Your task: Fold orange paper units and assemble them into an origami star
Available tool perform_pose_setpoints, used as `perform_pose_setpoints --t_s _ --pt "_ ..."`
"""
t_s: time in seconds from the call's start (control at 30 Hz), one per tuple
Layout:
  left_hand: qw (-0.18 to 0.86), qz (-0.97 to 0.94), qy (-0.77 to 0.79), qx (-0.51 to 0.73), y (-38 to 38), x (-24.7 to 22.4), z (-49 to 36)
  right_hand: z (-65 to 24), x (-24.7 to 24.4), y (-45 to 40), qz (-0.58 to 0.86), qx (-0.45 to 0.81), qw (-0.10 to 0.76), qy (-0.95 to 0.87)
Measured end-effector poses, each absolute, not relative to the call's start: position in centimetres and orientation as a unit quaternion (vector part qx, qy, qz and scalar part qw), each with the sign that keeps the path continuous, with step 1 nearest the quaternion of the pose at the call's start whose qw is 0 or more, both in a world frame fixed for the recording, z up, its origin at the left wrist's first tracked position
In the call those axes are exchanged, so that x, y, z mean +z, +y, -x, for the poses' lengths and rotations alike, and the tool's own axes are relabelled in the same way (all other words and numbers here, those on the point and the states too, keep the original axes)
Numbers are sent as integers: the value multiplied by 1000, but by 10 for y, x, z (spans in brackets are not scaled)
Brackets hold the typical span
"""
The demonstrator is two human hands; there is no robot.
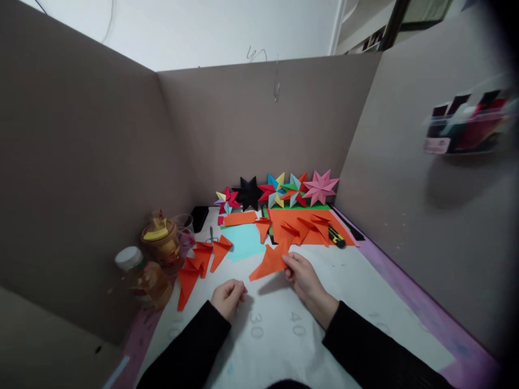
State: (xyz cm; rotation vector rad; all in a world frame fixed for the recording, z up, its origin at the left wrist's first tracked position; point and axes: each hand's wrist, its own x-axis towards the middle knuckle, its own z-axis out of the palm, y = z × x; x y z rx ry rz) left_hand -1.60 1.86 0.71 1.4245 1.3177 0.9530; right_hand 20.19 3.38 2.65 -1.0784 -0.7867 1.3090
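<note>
Between the thumb and fingers of my right hand [303, 276] is a folded orange paper piece [267, 263], raised above the white work surface, its pointed end toward the left. My left hand [229, 298] is curled closed just left of that piece, not touching it; whether anything is inside its fingers is hidden. Beyond my left hand lie several folded orange pieces [188, 276]. More folded orange pieces [298, 229] rest on a flat orange sheet [344, 235] past my right hand.
Folded paper stars [321, 188] lean along the back wall. A light blue sheet [243, 240] and small scissors [211, 235] lie mid-table. A yellow-black cutter [337, 237] is at right. A bottle [148, 278] and brown cup [161, 240] stand left. Grey panels [267, 124] enclose three sides.
</note>
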Motion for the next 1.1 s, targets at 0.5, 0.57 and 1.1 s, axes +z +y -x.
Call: perform_pose_setpoints --t_s 0.5,0.57,1.1 --pt "265 -706 528 391 10 23 26 -196 44 28 497 511 545 -441" --pt "235 -705 554 375 15 27 33 -196 42 23 484 502 531 -481" --pt "-64 -776 615 126 106 63 24 -203 18 29 359 667 511 -405"
